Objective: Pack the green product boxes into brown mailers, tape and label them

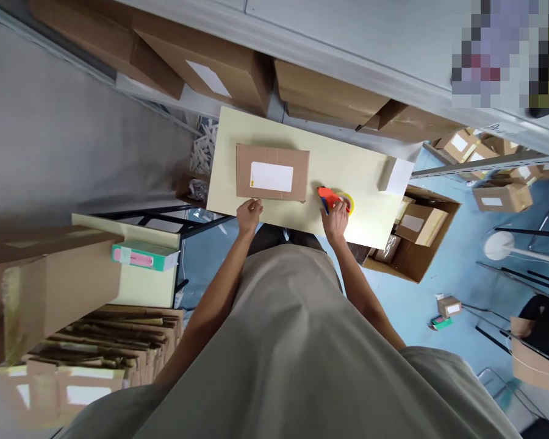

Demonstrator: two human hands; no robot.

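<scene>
A flat brown cardboard box point(283, 163) with a white label lies on the pale yellow table point(357, 164). My left hand point(248, 214) rests at the box's near edge with the fingers curled against it. My right hand point(335, 221) is closed on the handle of an orange tape dispenser point(329, 196) with a yellow roll, which sits on the table right of the box.
A white sheet point(399, 175) lies at the table's right end. An open carton point(416, 244) with small boxes stands on the blue floor to the right. Big cartons point(210, 73) line the wall behind. Flattened cardboard point(110, 347) and a green-pink box point(144, 255) are at left.
</scene>
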